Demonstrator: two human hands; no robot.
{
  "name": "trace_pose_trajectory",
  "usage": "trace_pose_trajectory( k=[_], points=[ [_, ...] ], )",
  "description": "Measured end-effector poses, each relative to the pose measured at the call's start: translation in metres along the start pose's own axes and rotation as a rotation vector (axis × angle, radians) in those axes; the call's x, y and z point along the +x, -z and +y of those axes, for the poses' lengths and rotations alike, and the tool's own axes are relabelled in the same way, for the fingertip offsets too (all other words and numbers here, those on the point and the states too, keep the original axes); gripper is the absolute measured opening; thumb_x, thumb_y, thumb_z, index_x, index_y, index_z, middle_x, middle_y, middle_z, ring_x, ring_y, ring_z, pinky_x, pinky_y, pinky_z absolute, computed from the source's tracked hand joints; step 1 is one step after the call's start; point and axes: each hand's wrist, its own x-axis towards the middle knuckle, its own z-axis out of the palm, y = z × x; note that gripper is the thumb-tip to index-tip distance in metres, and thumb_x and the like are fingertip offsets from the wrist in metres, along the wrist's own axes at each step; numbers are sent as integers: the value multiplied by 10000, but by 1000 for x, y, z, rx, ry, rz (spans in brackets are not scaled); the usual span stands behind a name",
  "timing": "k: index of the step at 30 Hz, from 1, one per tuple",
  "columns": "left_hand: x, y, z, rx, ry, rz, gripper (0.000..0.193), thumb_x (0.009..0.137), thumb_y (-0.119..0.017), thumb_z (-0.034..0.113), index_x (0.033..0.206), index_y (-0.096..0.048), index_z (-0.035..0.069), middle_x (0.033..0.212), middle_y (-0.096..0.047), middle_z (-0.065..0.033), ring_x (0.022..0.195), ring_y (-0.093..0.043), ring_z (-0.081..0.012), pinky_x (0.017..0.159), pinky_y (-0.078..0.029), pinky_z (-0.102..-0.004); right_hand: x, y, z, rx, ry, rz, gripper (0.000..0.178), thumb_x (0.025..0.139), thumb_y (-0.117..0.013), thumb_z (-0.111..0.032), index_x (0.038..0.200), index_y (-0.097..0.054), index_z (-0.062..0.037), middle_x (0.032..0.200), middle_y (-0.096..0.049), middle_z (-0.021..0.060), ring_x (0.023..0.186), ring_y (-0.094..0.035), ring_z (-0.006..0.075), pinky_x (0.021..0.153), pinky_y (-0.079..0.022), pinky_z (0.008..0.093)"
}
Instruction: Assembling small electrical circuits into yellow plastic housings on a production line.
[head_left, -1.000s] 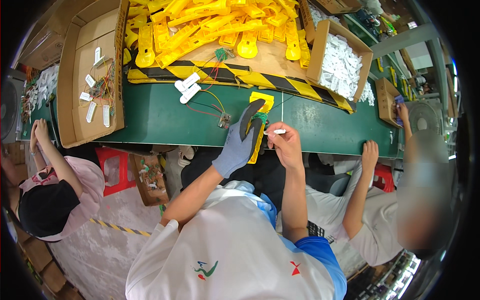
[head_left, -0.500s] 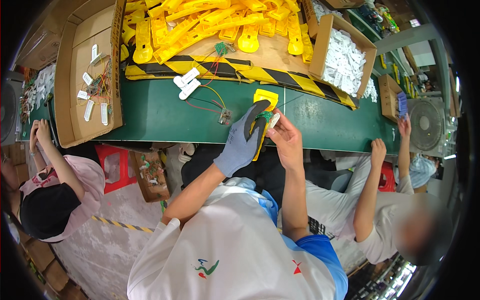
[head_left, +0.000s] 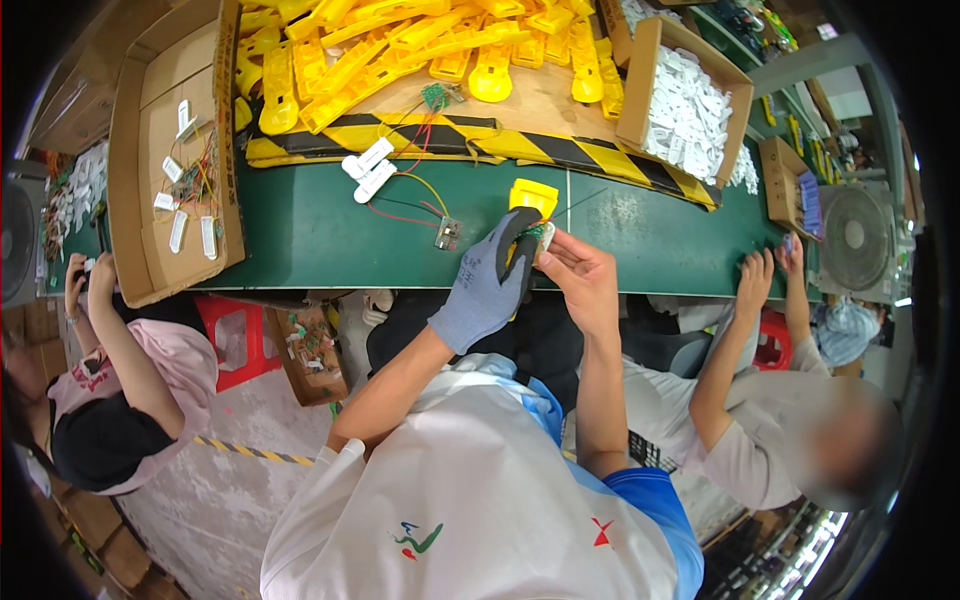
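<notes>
My left hand (head_left: 480, 282), in a grey-blue glove with black on the palm side, grips a yellow plastic casing (head_left: 534, 196) over the green bench. A bit of green circuit board (head_left: 535, 229) shows by its thumb. My bare right hand (head_left: 588, 287) pinches a small white plastic part (head_left: 546, 238) against the casing's right side. Gloved fingers hide much of the casing. Left of my hands lies a small circuit board (head_left: 447, 234), wired to white plastic pieces (head_left: 371, 172). Another green board (head_left: 434, 96) with wires rests behind them.
Yellow casings (head_left: 400, 50) are heaped at the back, behind a black-and-yellow striped edge (head_left: 610, 160). A cardboard box (head_left: 735, 125) of white parts stands right; a cardboard tray (head_left: 150, 240) with wired white pieces stands left. People sit on both sides, their hands at the bench.
My right hand has shifted slightly right and down. The white part is turned more upright and sits closer to the gloved thumb. My left hand keeps its grip on the casing.
</notes>
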Motion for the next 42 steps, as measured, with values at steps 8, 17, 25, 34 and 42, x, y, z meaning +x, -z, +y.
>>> trace_pose_trajectory(
  k=[8,17,25,34,42],
  points=[
    [7,-4,4,-65,50,-1,295,944,-512,148,1215,-519,32,1064,-622,-238,944,-628,-409,791,-508,-413,-5,-4,8,5,84,17,435,902,-628,61,1329,-549,34,1149,-653,108,1006,-633,132,892,-513,268],
    [-1,1,-8,-160,75,33,251,934,-522,65,1180,-539,19,1022,-612,-145,893,-619,-237,775,-497,-348,-11,-21,17,-23,103,75,396,946,-598,-8,1339,-553,5,1143,-655,67,968,-597,73,864,-490,224],
    [-2,-4,-15,-140,61,62,224,953,-517,72,1169,-547,16,1019,-623,-135,891,-613,-208,769,-501,-346,-13,-21,10,-80,84,89,380,951,-586,-30,1325,-552,25,1195,-673,99,1025,-607,94,913,-485,242],
    [0,-13,-18,-71,53,87,254,957,-484,94,1178,-544,-13,1095,-595,-169,993,-592,-245,862,-482,-388,-27,-15,-26,-713,224,-99,771,806,-632,-72,1480,-271,26,1068,-572,271,990,-584,402,893,-471,409],
    [-13,1,19,-19,-15,-696,634,989,-510,181,1515,-192,25,1478,-351,-240,1193,-515,-265,998,-435,-391,-45,53,-81,-955,-115,-380,850,842,-711,-273,1524,-240,-84,949,-646,280,890,-624,467,835,-501,444]
  ],
)
